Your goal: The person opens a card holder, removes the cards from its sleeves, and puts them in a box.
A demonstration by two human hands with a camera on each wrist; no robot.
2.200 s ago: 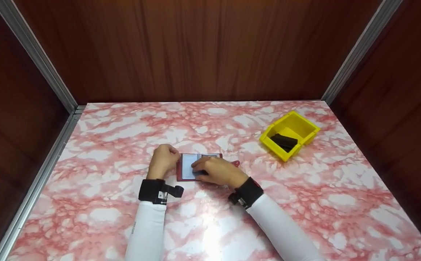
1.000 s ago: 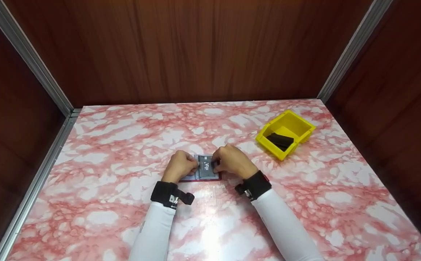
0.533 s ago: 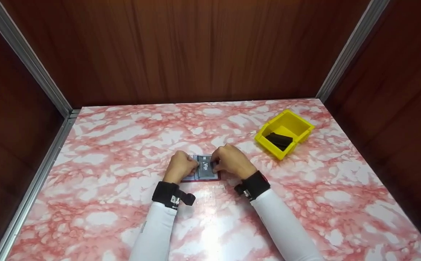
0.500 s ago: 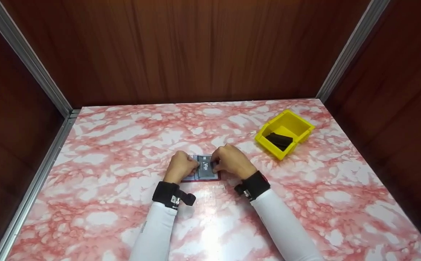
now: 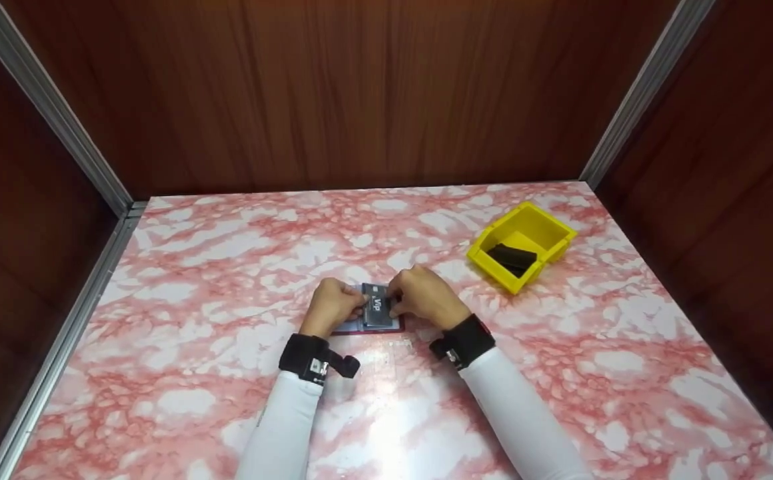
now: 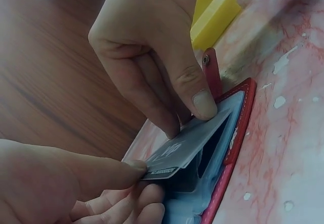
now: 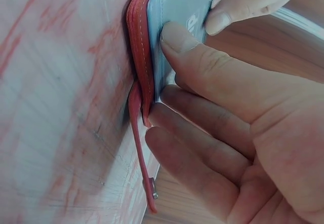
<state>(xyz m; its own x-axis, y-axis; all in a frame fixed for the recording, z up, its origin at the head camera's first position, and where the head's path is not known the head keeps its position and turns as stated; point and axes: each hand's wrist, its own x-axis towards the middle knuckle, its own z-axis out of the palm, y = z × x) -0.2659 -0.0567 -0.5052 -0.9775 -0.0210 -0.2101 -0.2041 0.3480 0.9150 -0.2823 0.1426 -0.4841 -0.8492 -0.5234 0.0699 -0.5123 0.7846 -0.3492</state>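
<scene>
A dark grey card (image 5: 374,317) printed "Vip" stands tilted over an opened red card holder (image 6: 242,116) with clear plastic sleeves (image 6: 190,209). My left hand (image 5: 331,309) pinches the card's left edge, thumb on top and fingers below, as the left wrist view shows. At the opposite edge, my right hand (image 5: 426,295) pinches card and sleeve between thumb and forefinger; its other fingers lie loosely bent by the holder's red border in the right wrist view. A red strap (image 7: 140,148) with a metal snap sticks out past the holder's right side.
A yellow bin (image 5: 550,233) holding dark flat pieces (image 5: 514,259) sits back right on the pink-and-white marbled table (image 5: 240,253). Brown wood-grain panels (image 5: 360,100) rise behind and at both sides. Each wrist wears a black camera strap (image 5: 303,353).
My left hand has moved right from the holder's left border to the card; my right hand has drawn back to the card's right edge. Over the last half second the card has tilted up slightly.
</scene>
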